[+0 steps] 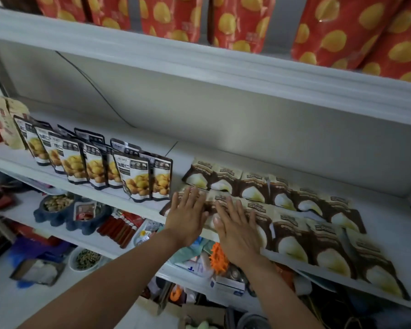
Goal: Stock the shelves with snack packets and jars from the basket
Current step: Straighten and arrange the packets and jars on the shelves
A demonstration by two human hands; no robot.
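Flat and straight-fingered, the left hand (188, 216) and right hand (238, 235) press brown packets (291, 232) lying under them on the shelf (389, 217), likely light, soft and slippery, best pinched at a top edge.

Red bags (337, 32) cropped above, packet lettering (287, 219) seemingly blurred

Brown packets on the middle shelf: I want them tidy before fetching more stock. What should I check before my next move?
1. Hands free: left hand and right hand lie flat on the brown packets, gripping nothing: ok.
2. Packets lying flat in two rows: ok.
3. Front row fully on the shelf: several overhang its front edge: not ok.
4. Yellow-print pouches beside them standing: ok.
5. Basket in reach: not in view: cannot tell.
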